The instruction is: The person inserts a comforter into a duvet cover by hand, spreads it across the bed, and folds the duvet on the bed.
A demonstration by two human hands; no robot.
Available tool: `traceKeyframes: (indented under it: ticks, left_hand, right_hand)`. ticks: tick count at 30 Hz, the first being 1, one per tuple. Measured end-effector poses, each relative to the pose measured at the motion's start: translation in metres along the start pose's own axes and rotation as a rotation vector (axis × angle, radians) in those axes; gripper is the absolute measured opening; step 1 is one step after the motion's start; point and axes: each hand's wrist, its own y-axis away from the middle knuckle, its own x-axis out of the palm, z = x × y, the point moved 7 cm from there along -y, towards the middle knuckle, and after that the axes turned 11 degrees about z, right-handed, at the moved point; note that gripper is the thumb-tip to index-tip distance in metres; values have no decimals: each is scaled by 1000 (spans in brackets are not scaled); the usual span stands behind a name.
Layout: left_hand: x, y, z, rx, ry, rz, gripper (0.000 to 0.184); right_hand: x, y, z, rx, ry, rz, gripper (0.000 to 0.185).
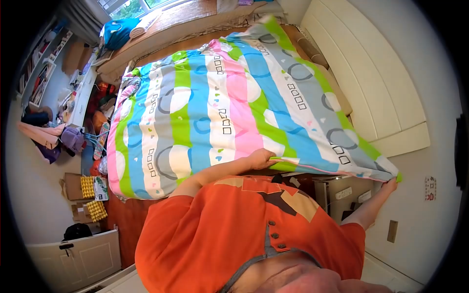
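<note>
A striped duvet cover (190, 112) in blue, green, pink, white and grey, printed with circles and small rectangles, lies spread over the bed. My left hand (262, 158) is closed on its near edge, in front of my chest. Out to the right, my right hand (389, 186) pinches the near right corner of the cover. Between my hands the edge is pulled fairly straight, above the floor and a bedside cabinet. The fingertips of both hands are partly hidden by the cloth.
A cream headboard (364, 63) stands along the right, with a pillow (337, 90) partly showing beside it. Bags (73, 139) and a cluttered desk (78, 97) are at the left. Yellow egg trays (96, 210) and cardboard lie near a white door (78, 259). A blue bag (119, 33) sits by the window.
</note>
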Motion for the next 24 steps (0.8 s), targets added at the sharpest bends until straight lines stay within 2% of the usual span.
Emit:
traceKeyframes:
  ticks: [1, 3, 5, 7, 8, 10, 11, 12, 15, 17, 19, 21, 22, 23, 24]
  left_hand:
    - [10, 5, 10, -53, 9, 86, 27]
    - [10, 20, 17, -80, 42, 106, 30]
    - [8, 37, 21, -162, -43, 205, 32]
    - [4, 42, 28, -199, 18, 201, 32]
    - [3, 46, 34, -252, -62, 197, 30]
    - [1, 56, 38, -322, -127, 179, 28]
    - [-3, 61, 38, -373, -149, 133, 27]
    - [-9, 66, 40, -426, -167, 85, 27]
    - [-17, 77, 56, -310, -83, -159, 26]
    - [-34, 80, 41, -311, -17, -218, 26]
    - [-44, 77, 31, -251, -84, -277, 26]
    - [-51, 77, 25, -246, -66, -315, 25]
    - [-53, 76, 22, -259, -79, -292, 24]
    - [-51, 76, 21, -274, -88, -261, 23]
    - [-48, 77, 24, -268, -95, -295, 24]
  right_hand:
    - [-2, -3, -18, 15, 54, 68, 34]
    - [6, 3, -47, 66, 82, 115, 33]
    - [28, 6, -64, 115, 104, 175, 32]
    - [66, 18, -86, 214, 153, 242, 31]
    - [84, 16, -90, 220, 156, 261, 31]
    - [130, 4, -102, 118, 205, 536, 32]
    - [147, -1, -101, 118, 211, 560, 32]
    - [167, -6, -85, 88, 168, 479, 33]
    - [221, 25, 13, -60, 69, 322, 37]
    - [255, 50, 57, -120, 146, 340, 41]
    - [282, 82, 74, -199, 216, 355, 45]
    - [327, 126, 79, -472, 1389, 297, 53]
    - [362, 156, 58, -968, 1384, 465, 61]
    - [383, 234, 45, -749, 1254, 845, 69]
    - [391, 348, 45, -63, 1195, 1362, 66]
